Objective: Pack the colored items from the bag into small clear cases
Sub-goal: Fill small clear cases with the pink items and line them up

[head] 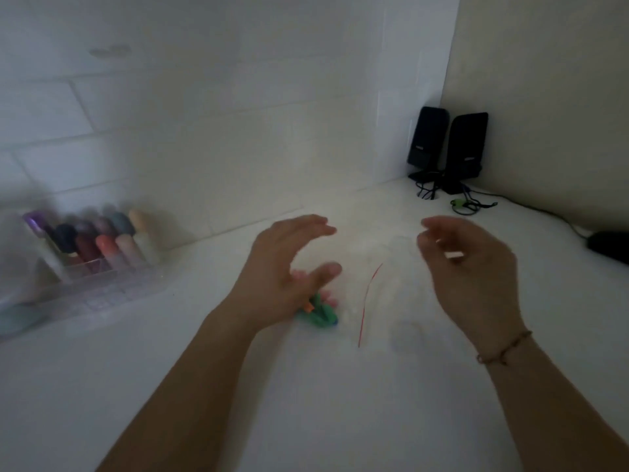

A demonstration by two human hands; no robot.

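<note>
Hovering above white table [340, 420]: left hand [282, 277], fingers spread, empty, over colored items [320, 311] at 9 o'clock of clear bag [384, 284]. Right hand [473, 270] at 3 o'clock, loosely curled; grip indeterminable. Clear case [98, 267] at far 9 o'clock.

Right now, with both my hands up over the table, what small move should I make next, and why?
Probably lower your left hand onto the small pile of colored items just beneath it and pinch one up. Both hands look empty, the right hand hovers above the clear bag, and the pieces lie loose on the table.
</note>
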